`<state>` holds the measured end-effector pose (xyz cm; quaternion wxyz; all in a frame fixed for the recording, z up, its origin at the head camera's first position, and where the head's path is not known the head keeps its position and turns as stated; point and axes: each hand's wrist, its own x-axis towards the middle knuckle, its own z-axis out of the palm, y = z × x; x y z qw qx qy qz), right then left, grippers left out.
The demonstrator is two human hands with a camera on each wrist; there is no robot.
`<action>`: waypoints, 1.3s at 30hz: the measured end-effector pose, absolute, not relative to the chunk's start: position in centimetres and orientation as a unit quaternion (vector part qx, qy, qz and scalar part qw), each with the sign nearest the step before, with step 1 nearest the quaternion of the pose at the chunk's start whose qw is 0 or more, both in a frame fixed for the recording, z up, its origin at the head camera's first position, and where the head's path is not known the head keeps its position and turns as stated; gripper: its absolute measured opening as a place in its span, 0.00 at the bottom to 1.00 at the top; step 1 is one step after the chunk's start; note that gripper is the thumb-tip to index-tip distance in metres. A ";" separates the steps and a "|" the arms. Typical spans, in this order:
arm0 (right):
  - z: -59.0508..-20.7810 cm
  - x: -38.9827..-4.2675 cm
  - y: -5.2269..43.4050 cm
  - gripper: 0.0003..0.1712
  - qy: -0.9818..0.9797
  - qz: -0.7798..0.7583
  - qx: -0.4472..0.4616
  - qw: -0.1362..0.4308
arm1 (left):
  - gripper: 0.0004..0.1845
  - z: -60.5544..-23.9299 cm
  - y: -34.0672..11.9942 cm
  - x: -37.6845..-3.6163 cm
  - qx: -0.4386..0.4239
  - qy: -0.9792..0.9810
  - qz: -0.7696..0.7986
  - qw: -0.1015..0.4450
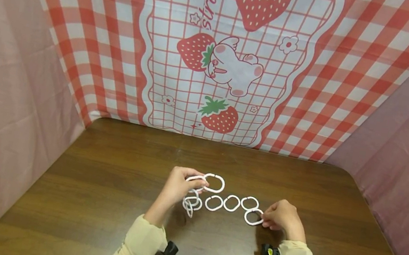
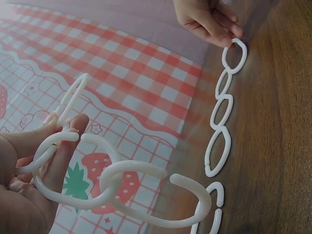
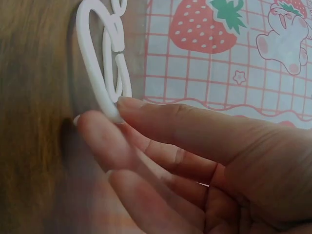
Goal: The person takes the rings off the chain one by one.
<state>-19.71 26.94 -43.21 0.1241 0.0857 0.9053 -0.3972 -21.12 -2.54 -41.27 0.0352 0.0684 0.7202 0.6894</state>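
Observation:
My left hand pinches a white plastic C-shaped ring between thumb and fingers. Another ring sticks out to the right of those fingertips. Several linked rings hang below the hand; the left wrist view shows two of them, a near ring hooked through a further ring, each with a small gap. Lower right, my right hand pinches the edge of the end ring between thumb and fingertips. That ring overlaps its neighbour on the table.
Between the hands, a row of white rings runs across the brown wooden table. A red-checked strawberry cloth hangs behind the table's far edge. Pink curtains stand on both sides.

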 end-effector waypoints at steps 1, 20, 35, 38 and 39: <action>-43.3 -19.7 27.0 0.04 0.907 -0.393 0.087 0.123 | 0.08 -41.2 -2.6 -21.1 0.069 0.720 0.690 0.035; -43.4 -19.7 27.2 0.04 0.930 -0.344 0.089 0.096 | 0.09 -41.4 -2.4 -21.3 0.067 0.713 0.697 0.040; -40.6 -19.9 25.9 0.11 0.942 -0.334 0.017 -0.017 | 0.09 -41.2 -2.4 -21.1 0.066 0.712 0.697 0.041; -40.1 -19.8 25.3 0.13 0.917 -0.400 0.006 0.003 | 0.09 -41.2 -2.3 -21.1 0.067 0.715 0.695 0.040; -39.9 -19.8 25.1 0.14 0.907 -0.421 0.001 0.009 | 0.09 -41.2 -2.3 -21.1 0.067 0.715 0.694 0.040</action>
